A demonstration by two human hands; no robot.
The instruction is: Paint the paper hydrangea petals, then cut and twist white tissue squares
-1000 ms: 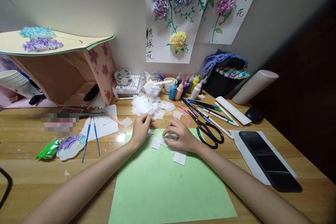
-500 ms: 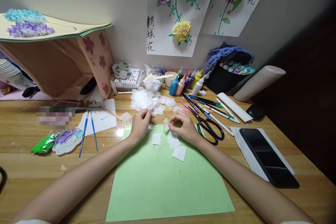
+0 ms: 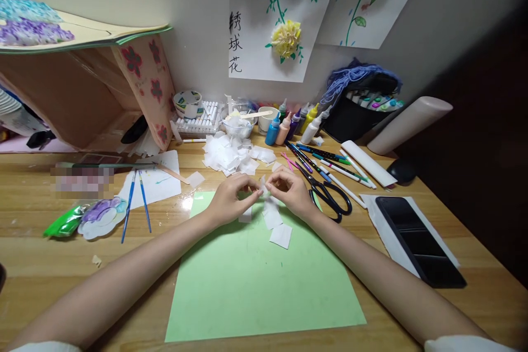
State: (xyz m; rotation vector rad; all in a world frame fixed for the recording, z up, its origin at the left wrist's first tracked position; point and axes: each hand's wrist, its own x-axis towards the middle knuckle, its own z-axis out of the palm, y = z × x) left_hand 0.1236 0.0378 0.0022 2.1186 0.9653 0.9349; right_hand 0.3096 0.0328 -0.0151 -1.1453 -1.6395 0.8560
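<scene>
Above the far part of a green sheet of paper [image 3: 264, 291], my two hands meet at a small piece of white tissue paper [image 3: 263, 183]. My left hand [image 3: 234, 197] pinches its left side between thumb and forefinger. On the other side, the fingertips of my right hand [image 3: 291, 192] are closed on the same piece. Beneath them lie several white paper squares, one [image 3: 281, 236] nearest me and another [image 3: 245, 215] partly hidden by my left hand. A heap of white paper pieces [image 3: 226, 153] rests just beyond the green sheet.
Black scissors [image 3: 330, 198] and several pens [image 3: 342, 187] lie right of my right hand. A phone [image 3: 421, 242] is further right. Paint bottles [image 3: 272, 131] stand at the back. Blue brushes [image 3: 128, 206] and a flower-shaped palette [image 3: 101, 220] are at left.
My left hand has moved right to join my right hand at the white tissue piece, and now pinches it too. The view has tilted slightly.
</scene>
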